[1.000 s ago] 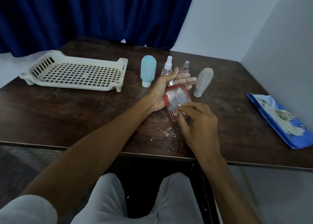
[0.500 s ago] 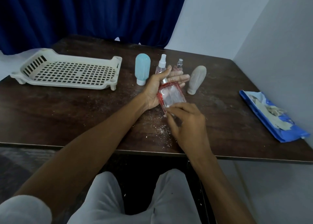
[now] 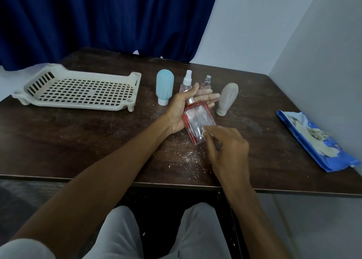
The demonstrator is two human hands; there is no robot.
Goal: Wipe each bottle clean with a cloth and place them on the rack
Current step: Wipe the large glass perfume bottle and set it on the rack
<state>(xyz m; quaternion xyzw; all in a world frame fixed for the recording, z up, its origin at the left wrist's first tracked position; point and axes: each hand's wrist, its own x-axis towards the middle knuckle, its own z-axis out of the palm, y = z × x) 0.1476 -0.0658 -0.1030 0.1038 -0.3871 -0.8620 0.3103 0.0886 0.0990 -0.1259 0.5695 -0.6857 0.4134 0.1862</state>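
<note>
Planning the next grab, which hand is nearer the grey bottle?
Left. The left hand lies just beside the grey bottle; the right hand is farther toward the person.

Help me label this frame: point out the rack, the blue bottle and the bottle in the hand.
rack (image 3: 82, 91), head view, on the middle of its grid floor.
blue bottle (image 3: 165, 85), head view, on the middle of its body.
red-edged bottle (image 3: 196, 119), head view, on its clear flat face, lying in the left hand (image 3: 179, 112).

no readable text, labels or numbers anywhere
</note>
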